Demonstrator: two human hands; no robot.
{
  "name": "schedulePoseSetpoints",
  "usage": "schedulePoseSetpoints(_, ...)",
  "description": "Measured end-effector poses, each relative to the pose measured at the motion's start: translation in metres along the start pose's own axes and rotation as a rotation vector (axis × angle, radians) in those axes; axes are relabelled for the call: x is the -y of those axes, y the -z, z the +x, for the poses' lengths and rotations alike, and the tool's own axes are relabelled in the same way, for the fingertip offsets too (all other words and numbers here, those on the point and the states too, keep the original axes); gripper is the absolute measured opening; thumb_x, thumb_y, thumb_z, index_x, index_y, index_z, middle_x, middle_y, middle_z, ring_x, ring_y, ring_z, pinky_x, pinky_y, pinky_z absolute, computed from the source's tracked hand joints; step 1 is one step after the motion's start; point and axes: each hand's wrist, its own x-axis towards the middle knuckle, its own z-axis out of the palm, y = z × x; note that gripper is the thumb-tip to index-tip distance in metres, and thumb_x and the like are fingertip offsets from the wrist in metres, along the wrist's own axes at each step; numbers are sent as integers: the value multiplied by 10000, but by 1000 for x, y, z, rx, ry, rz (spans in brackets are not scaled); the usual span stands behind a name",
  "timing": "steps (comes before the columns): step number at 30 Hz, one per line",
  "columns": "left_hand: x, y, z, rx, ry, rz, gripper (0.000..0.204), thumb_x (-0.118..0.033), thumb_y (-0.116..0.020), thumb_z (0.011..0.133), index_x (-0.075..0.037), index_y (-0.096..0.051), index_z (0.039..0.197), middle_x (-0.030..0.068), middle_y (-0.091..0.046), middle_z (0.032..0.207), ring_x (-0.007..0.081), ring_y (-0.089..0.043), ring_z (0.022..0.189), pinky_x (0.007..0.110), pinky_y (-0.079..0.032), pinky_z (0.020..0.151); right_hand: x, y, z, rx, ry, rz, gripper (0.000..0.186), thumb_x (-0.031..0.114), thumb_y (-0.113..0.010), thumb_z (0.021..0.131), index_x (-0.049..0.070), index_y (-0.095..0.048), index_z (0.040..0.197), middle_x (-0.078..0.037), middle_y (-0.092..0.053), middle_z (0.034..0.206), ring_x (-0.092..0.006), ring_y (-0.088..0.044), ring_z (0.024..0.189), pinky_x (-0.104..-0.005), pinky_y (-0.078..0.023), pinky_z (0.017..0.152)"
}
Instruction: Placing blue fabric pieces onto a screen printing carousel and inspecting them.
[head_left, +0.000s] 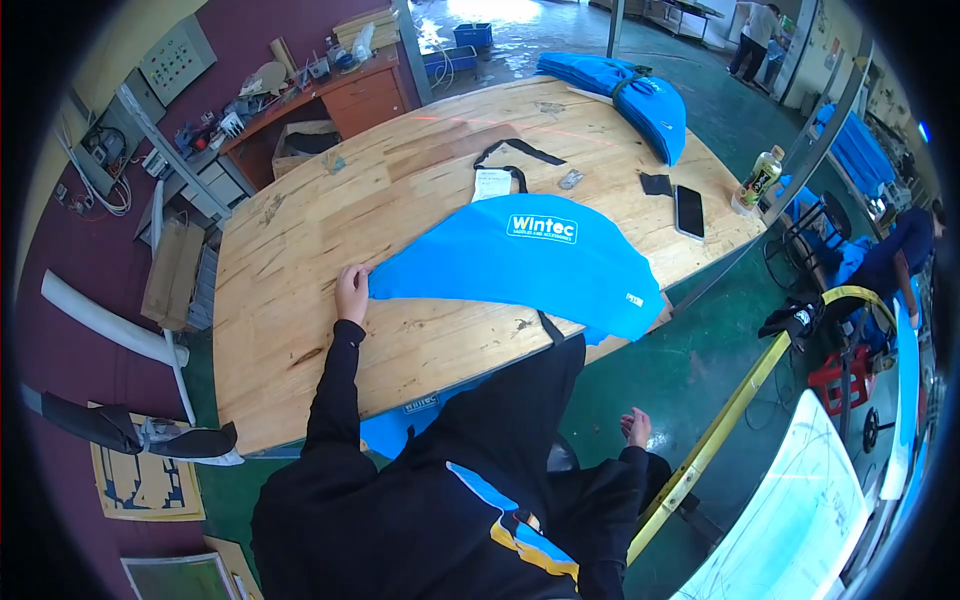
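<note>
A large curved blue fabric cover (470,255) with white print lies flat across the near part of the wooden table, its right end reaching past the table's edge. My left hand (352,293) is at its pointed left corner, with the fingers closed on the cloth there. A black strap (520,152) and a small white paper slip (492,184) lie at the cover's far edge. Another bit of black strap (550,328) hangs below its near edge. Away from the table, my right hand (635,428) hangs over the floor, fingers loosely bent and apart, holding nothing visible.
A stack of blue covers (640,95) sits at the table's far right corner. A phone (689,211), a black patch (656,185) and a bottle (762,175) lie or stand near the right edge. A yellow metal frame (715,440) rises at my right. Other people work further off.
</note>
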Motion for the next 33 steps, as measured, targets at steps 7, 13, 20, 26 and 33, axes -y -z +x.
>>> schedulePoseSetpoints(7,-13,2,1,39,52,-1,175,-111,-515,897,-15,-658,866,116,-634,878,267,-586,850,342,-453,770,-11,9,8,31,16,-85,201,265,-506,940,108,-551,1058,-66,-642,745,-129,-584,539,-231,-401,431)
schedulePoseSetpoints(13,-10,-1,3,79,122,-135,179,-126,-515,918,-6,-645,889,89,-632,893,202,-588,861,305,-453,771,-16,12,11,29,118,-278,205,271,-496,953,101,-546,1058,-68,-652,760,-134,-598,549,-241,-403,430)
schedulePoseSetpoints(20,-99,43,30,-387,64,-549,162,-117,-480,960,-1,-590,989,89,-620,1063,160,-576,985,285,-438,915,72,-25,-83,58,487,-105,263,224,-472,977,17,-545,1122,-72,-625,847,-135,-588,739,-269,-472,678)
schedulePoseSetpoints(26,-275,-21,33,129,-279,-673,175,-153,-500,960,-26,-612,917,75,-594,930,161,-569,905,278,-442,833,130,-14,-253,-278,848,-56,222,158,-455,986,-5,-576,1076,-63,-593,833,-123,-550,775,-247,-448,724)
schedulePoseSetpoints(33,-472,-127,-75,754,-773,-1169,76,-97,-562,874,-70,-624,907,65,-583,956,243,-558,940,342,-429,856,136,94,-415,-1088,789,-331,328,246,-421,986,-19,-572,1106,-131,-588,979,-227,-563,922,-337,-444,829)
